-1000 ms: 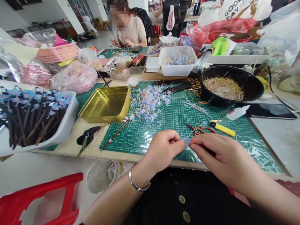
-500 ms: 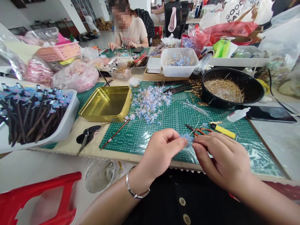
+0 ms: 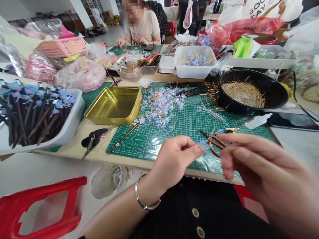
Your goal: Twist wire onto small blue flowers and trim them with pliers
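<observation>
My left hand (image 3: 178, 159), a silver bangle at its wrist, pinches a small blue flower (image 3: 204, 145) between thumb and forefinger above the mat's front edge. To the right and nearer the camera, my right hand (image 3: 259, 166) is blurred, its thumb drawn in against curled fingers. Whether a fine wire is in that pinch I cannot make out. Between the hands lie orange-handled pliers (image 3: 216, 142) with dark jaws. Beyond my left hand a loose pile of blue flowers on thin gold wires (image 3: 160, 106) covers part of the green cutting mat (image 3: 191, 118).
An open gold tin (image 3: 113, 118) and black-handled scissors (image 3: 93, 139) lie left. A white tub (image 3: 74, 127) holds dark sticks with blue flowers. At right are a black bowl of gold wires (image 3: 286, 96) and a small white bottle (image 3: 258, 121). A co-worker (image 3: 144, 26) sits opposite.
My right hand has pulled away from the blue flower, rightward and closer to the camera. My left hand keeps its pinch on the flower. The view has shifted slightly.
</observation>
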Available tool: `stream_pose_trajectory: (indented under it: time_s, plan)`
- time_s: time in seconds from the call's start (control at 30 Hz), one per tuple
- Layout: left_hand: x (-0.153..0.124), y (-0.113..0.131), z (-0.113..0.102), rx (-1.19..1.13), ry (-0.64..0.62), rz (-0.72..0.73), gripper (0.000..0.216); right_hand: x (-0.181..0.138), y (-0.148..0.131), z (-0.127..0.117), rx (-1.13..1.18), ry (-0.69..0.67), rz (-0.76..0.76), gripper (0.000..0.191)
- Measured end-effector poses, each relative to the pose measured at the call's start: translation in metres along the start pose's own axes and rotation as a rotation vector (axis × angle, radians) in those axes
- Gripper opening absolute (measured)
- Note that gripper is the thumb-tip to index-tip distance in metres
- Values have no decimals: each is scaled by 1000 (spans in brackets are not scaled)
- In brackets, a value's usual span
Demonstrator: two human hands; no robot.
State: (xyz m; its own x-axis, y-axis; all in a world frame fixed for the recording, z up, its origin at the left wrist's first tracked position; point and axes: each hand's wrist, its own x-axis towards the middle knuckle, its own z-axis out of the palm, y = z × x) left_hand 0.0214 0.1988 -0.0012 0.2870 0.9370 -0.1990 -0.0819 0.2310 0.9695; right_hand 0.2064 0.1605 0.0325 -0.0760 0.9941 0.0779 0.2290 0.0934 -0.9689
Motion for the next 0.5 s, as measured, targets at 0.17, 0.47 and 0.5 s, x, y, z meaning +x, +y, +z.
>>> stream_pose_trajectory:
  time_s: [0.17, 0.47, 0.5]
  plan:
    - [-5, 8, 2, 49, -38, -20, 29, 8, 13, 17, 681, -255, 270, 9]
    - [-9, 11, 3, 110, -15, -34, 30, 6, 17, 13, 119, -116, 73, 28]
    - [-9, 11, 3, 125, -13, -27, 31, 6, 17, 13, 78, -129, 72, 30]
